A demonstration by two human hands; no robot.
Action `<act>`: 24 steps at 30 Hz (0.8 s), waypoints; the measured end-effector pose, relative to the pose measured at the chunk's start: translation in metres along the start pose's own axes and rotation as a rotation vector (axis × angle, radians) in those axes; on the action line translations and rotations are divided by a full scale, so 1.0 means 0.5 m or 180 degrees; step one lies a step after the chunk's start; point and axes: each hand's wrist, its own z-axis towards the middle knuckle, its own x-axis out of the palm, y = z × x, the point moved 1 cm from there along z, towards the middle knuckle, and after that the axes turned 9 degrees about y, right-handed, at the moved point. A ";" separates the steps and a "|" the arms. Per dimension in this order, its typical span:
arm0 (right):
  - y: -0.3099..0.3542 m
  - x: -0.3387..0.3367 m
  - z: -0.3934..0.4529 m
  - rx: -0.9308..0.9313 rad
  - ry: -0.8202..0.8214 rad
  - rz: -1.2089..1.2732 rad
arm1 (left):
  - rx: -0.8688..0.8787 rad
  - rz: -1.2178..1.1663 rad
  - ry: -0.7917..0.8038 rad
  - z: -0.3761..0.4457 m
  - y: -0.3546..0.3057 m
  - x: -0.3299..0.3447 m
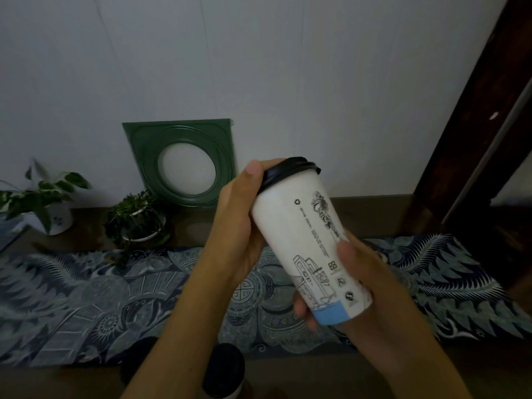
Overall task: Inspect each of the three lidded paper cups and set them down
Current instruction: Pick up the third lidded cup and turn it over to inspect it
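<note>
A patterned cloth [86,283] covers the worktop [288,375] under a pale wall. Above the cloth, both hands hold one cup [305,240] tilted: left hand [244,226] fingers wrap the rim by the lid [290,169], right hand [371,286] fingers curl round the base. Pressure at the lid could pop it; a second cup [224,372] stands below, easily knocked.

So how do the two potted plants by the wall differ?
The left potted plant has broad, white-edged leaves in a taller white pot; the right potted plant has fine, bushy dark foliage in a low, wide white bowl. The left one stands nearer the frame's edge. Both sit on the brown surface behind the patterned blue cloth.
</note>
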 end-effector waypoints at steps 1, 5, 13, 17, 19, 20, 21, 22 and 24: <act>-0.003 -0.001 -0.002 -0.0032 -0.0024 0.0004 | 0.0000 0.0038 -0.0022 0.000 0.001 0.001; -0.014 -0.011 0.004 -0.0352 -0.0950 -0.1621 | 0.0105 0.0385 -0.0210 -0.001 0.001 0.008; -0.023 -0.014 0.009 -0.0520 -0.1335 -0.3692 | 0.0192 0.0776 -0.0340 -0.003 0.009 0.017; -0.006 -0.020 0.001 -0.0484 -0.0922 -0.1793 | 0.0233 0.0644 -0.0119 -0.006 0.002 0.010; 0.003 -0.022 -0.002 -0.0262 -0.0578 -0.0877 | 0.0276 0.0534 -0.0044 -0.007 -0.001 0.010; 0.006 -0.021 -0.003 -0.0110 -0.0378 -0.0517 | 0.0264 0.0492 -0.0008 -0.008 -0.003 0.011; 0.008 -0.019 -0.004 0.0051 -0.0197 -0.0247 | 0.0244 0.0470 0.0031 -0.009 -0.003 0.012; 0.007 -0.018 -0.007 0.0168 -0.0078 -0.0048 | 0.0233 0.0462 0.0062 -0.009 -0.002 0.012; 0.005 -0.019 -0.011 0.0200 -0.0087 0.0031 | 0.0248 0.0428 0.0048 -0.010 0.001 0.014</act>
